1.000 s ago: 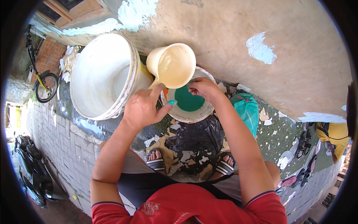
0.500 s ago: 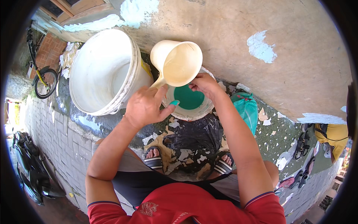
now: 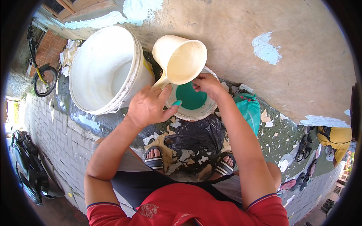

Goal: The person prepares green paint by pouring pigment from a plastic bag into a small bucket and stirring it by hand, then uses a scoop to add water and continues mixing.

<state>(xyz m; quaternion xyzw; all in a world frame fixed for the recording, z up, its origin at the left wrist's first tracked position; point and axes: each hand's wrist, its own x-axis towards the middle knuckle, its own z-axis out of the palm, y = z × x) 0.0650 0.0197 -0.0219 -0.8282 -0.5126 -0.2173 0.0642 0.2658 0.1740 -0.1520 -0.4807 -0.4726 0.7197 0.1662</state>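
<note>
A cream plastic water dipper [image 3: 187, 62] is held tilted over a small white bucket [image 3: 200, 114], its mouth turned toward me. Green liquid [image 3: 191, 97] covers the bottom of that bucket. My left hand [image 3: 145, 106] is closed around the dipper's handle, and its thumb carries a green smear. At the dipper's lower right rim, my right hand [image 3: 207, 86] has its fingers bent and pinched against the edge. Its fingertips are partly hidden. A little clear-looking liquid seems to lie in the dipper, though I cannot be sure.
A large white bucket [image 3: 102, 71] stands tilted-looking on the left, beside the small one. Right of the small bucket lies a green plastic bag [image 3: 247, 109]. Black plastic [image 3: 198, 137] and paint flakes cover the ground by my feet. A peeling wall [image 3: 233, 45] rises behind.
The dipper has risen slightly and tipped a little more, so its mouth sits higher over the small bucket. Both hands keep their places on it.
</note>
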